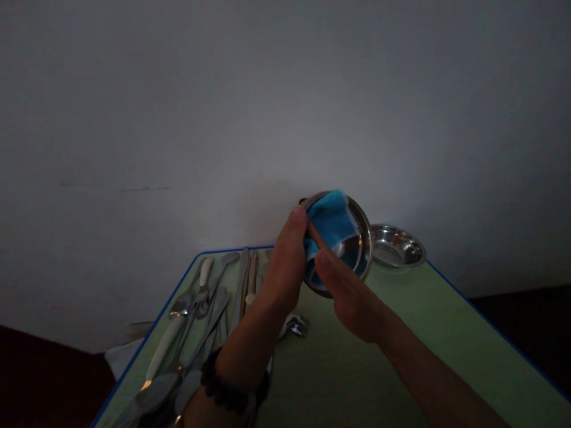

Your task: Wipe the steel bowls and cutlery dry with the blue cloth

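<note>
My left hand grips the near rim of a steel bowl, which is held tilted above the green table. My right hand presses a blue cloth into the bowl, with its fingers closed on the cloth. A dark bead bracelet sits on my left wrist.
A second steel bowl rests on the table at the back right. Several spoons, knives and other utensils lie spread over the table's left side. The table has a blue edge and stands against a pale wall.
</note>
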{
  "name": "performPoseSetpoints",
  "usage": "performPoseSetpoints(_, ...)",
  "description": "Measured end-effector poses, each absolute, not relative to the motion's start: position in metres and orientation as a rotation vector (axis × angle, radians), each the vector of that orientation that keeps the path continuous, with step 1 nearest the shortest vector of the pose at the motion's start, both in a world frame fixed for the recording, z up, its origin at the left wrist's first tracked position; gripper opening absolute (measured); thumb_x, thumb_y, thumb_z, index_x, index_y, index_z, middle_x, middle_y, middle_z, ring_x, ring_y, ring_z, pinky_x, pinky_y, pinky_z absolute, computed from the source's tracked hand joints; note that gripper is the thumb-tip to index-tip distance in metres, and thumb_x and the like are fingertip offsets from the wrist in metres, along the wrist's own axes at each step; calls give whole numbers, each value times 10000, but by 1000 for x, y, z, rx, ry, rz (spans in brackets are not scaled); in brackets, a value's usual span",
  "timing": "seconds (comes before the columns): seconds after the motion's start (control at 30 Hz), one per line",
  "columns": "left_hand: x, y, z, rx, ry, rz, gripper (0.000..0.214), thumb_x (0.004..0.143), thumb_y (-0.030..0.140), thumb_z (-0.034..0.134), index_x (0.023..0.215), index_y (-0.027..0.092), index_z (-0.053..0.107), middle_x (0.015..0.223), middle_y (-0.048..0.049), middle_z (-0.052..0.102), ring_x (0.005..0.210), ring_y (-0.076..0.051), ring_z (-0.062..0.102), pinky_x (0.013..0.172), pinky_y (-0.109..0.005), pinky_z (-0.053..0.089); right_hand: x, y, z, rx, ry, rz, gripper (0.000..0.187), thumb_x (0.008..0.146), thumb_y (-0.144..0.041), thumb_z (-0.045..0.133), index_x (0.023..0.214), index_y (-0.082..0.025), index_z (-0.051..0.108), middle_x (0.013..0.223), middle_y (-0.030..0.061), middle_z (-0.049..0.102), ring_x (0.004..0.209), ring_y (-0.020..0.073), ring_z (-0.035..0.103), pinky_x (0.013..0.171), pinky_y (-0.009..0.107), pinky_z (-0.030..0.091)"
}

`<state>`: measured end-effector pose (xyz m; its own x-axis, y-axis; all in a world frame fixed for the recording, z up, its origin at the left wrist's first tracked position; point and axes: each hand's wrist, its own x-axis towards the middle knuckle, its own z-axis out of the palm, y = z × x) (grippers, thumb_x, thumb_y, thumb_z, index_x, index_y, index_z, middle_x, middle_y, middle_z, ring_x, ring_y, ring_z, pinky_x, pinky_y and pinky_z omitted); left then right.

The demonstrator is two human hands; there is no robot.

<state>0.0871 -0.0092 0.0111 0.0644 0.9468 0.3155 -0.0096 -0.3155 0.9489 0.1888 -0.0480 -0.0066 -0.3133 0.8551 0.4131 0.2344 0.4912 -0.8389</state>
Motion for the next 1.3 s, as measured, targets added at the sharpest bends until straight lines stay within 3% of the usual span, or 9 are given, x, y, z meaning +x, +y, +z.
performPoseSetpoints(0.13, 85, -13, 15, 1495, 1047, 1413, 408, 888, 474, 351, 1187, 287, 556, 1283, 33, 540, 1238, -205, 416, 1066, -339, 288, 191, -48, -5, -899, -1834, 819, 560, 913, -478, 236, 1423, -271, 132, 1479, -29, 205, 1362, 149, 126, 1128, 403, 92)
performPoseSetpoints(0.4, 61, -2, 21, 1573, 1017, 1447, 349, 842, 433, 468, 1082, 243, 635, 1061, -18, 674, 1033, -231, 575, 922, -360, 434, 196, -43, -2, -817, -2110, 719, 428, 935, -385, 248, 1323, -284, 396, 1376, -28, 423, 1303, 133, 317, 1095, 388, 253)
performPoseSetpoints(0.57, 59, 3, 16, 1589, 931, 1475, 315, 806, 268, 529, 1106, 235, 619, 1115, -13, 649, 1030, -202, 574, 940, -344, 415, 197, -42, -2, -928, -2270, 452, 409, 939, -324, 249, 1259, -219, 481, 1310, 26, 507, 1265, 138, 383, 1086, 395, 268)
performPoseSetpoints(0.73, 62, 9, 10, 1464, 917, 1600, 308, 792, 236, 536, 1087, 229, 625, 1126, -19, 640, 1046, -210, 566, 949, -370, 410, 199, -45, -1, -1170, -2418, 114, 393, 925, -272, 287, 1125, -139, 597, 1213, 75, 590, 1198, 208, 466, 1080, 448, 250)
performPoseSetpoints(1.0, 66, 9, 9, 1381, 917, 1632, 318, 778, 219, 540, 1086, 219, 620, 994, -39, 674, 889, -207, 618, 819, -368, 491, 212, -42, 2, -1459, -2363, -179, 356, 910, -284, 336, 1046, -200, 654, 1170, 6, 622, 1280, 276, 343, 1096, 541, 61)
performPoseSetpoints(1.17, 66, 13, 5, 1325, 882, 1586, 284, 767, 209, 556, 1038, 228, 640, 917, -26, 687, 929, -212, 613, 831, -364, 494, 227, -40, 4, -1391, -2478, -63, 315, 884, -343, 391, 1053, -263, 644, 1247, -29, 566, 1299, 277, 312, 1083, 562, 114)
performPoseSetpoints(1.3, 62, 17, 8, 1210, 816, 1595, 279, 751, 168, 564, 1012, 222, 643, 916, -15, 692, 883, -191, 632, 822, -349, 503, 231, -40, 5, -1396, -2410, -152, 340, 841, -207, 404, 1109, -229, 612, 1336, 0, 480, 1295, 235, 331, 1099, 524, 109)
